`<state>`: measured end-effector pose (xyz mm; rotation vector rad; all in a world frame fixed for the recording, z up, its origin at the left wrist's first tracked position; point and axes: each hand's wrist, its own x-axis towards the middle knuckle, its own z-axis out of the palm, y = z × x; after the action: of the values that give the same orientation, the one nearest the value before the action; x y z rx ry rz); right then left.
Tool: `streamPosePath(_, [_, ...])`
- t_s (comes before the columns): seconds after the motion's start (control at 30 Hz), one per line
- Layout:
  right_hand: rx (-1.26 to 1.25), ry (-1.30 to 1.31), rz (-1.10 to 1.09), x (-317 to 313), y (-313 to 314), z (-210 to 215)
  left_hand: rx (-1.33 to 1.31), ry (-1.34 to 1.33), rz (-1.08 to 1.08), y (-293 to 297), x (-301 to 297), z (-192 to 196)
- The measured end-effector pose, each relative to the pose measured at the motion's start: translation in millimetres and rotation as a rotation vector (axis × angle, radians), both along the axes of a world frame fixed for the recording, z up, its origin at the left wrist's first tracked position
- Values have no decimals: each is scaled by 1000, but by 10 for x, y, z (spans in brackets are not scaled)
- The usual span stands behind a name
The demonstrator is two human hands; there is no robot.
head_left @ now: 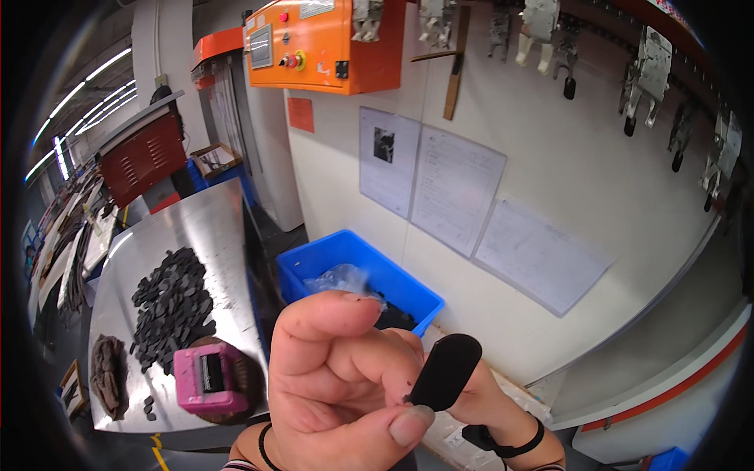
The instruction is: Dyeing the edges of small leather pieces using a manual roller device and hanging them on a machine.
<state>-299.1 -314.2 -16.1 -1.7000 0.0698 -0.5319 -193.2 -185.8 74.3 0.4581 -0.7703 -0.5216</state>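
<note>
Close in front of me, my left hand (338,385) pinches a flat black piece (448,373) with rounded ends between its thumb and a finger. The piece is tilted, with its broad face toward me. Behind it my right hand (475,400) reaches in from the lower right. Its fingers are hidden by the piece and my left hand, so whether they touch the piece cannot be told. A heap of similar dark flat pieces (173,302) lies on the metal table (224,228) at the left.
A pink box-shaped device (208,381) and a crumpled brown glove or cloth (108,375) sit on the table. Beyond my hands stands a blue bin (357,250) with clear plastic inside. Metal clamps (648,67) hang overhead at the right, several with black tips. An orange control box (322,47) juts out above.
</note>
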Motion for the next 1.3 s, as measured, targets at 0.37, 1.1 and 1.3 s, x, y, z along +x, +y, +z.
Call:
streamPosePath(0.37, [-165, -296, -583, -447, -1002, 914, -70, -30, -207, -1132, -64, 188])
streamPosePath(1.1, [-357, -625, -810, -186, -1134, 2543, -176, -239, -501, -2035, -180, 716])
streamPosePath(1.3, [-314, -686, -759, -202, -1126, 2507, -199, -236, -489, -2148, -198, 766])
